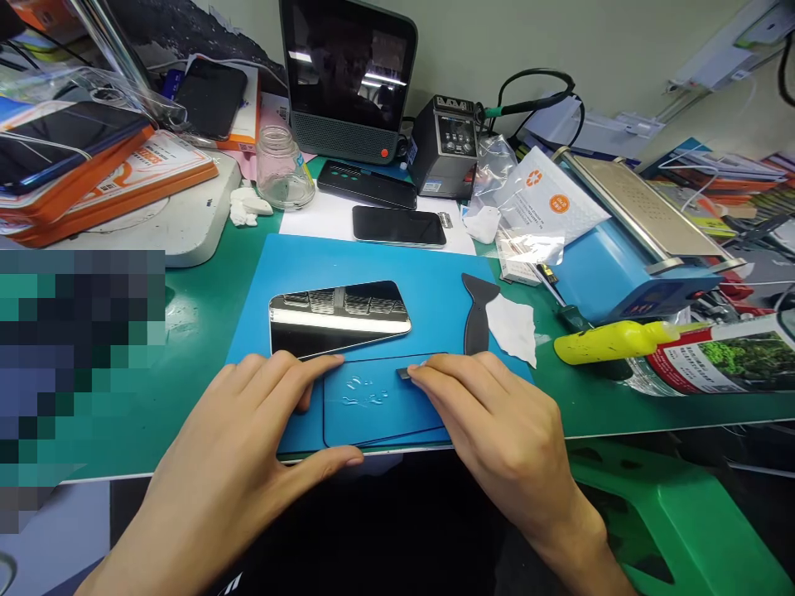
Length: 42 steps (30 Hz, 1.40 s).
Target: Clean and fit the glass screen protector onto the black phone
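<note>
A clear glass panel with a thin black border point(388, 430) lies on a blue mat point(435, 273), with several drops of clear liquid point(365, 391) on it. My left hand point(261, 422) spans the panel's left end, forefinger at its far edge and thumb at its near edge. Pinched between the thumb and fingers of my right hand point(490, 414) is a small dark flat blade point(403, 374), held low over the panel's right half. Whether the blade touches the glass I cannot tell. Just beyond the panel lies a phone with a shiny dark screen point(339, 319).
A black scraper point(478, 314) and a white tissue point(513, 327) lie on the right. A yellow squeeze bottle point(609, 341) rests by a blue machine point(621, 265). Behind are another phone point(398, 226), a glass jar point(282, 170) and a display device point(348, 74). Stacked boxes point(124, 178) stand left.
</note>
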Each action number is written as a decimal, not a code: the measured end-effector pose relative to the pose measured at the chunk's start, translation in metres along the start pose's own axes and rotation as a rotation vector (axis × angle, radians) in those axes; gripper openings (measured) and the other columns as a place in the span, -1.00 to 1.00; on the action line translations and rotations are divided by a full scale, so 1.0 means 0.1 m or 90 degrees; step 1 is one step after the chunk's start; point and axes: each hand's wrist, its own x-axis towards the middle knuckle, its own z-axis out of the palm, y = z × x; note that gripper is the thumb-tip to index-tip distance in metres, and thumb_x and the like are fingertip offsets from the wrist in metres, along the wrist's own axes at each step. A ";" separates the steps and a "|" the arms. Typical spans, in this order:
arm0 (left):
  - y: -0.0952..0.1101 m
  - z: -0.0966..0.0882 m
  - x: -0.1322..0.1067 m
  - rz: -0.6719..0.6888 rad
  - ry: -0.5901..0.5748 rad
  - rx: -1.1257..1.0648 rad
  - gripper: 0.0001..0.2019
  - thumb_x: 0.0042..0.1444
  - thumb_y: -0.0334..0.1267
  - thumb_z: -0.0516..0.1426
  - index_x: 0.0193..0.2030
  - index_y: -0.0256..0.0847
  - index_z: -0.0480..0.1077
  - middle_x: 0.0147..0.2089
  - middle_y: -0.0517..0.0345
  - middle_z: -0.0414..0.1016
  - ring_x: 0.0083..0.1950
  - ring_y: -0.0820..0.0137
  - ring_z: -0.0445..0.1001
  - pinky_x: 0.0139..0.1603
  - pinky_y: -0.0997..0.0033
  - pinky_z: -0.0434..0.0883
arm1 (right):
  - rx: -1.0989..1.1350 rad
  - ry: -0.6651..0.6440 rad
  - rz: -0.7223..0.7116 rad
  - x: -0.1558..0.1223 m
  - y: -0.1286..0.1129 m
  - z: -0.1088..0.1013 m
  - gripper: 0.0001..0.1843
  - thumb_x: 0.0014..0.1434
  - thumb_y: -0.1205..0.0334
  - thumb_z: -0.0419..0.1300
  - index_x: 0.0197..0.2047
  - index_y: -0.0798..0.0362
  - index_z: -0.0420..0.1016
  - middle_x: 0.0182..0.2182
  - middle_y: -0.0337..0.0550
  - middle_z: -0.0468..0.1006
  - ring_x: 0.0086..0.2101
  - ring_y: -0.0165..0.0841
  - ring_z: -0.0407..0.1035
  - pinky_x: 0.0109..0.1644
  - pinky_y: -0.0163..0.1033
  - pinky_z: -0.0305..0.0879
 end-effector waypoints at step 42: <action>-0.01 0.02 0.00 0.000 0.001 0.003 -0.34 0.34 0.35 0.26 0.39 0.05 0.34 -0.16 0.21 0.45 -0.20 0.21 0.43 -0.18 0.20 0.33 | 0.055 -0.019 -0.007 0.22 0.15 0.04 -0.83 0.49 0.47 0.26 0.01 0.16 0.69 -0.12 -0.11 0.72 -0.21 -0.28 0.47 -0.16 -0.14 0.39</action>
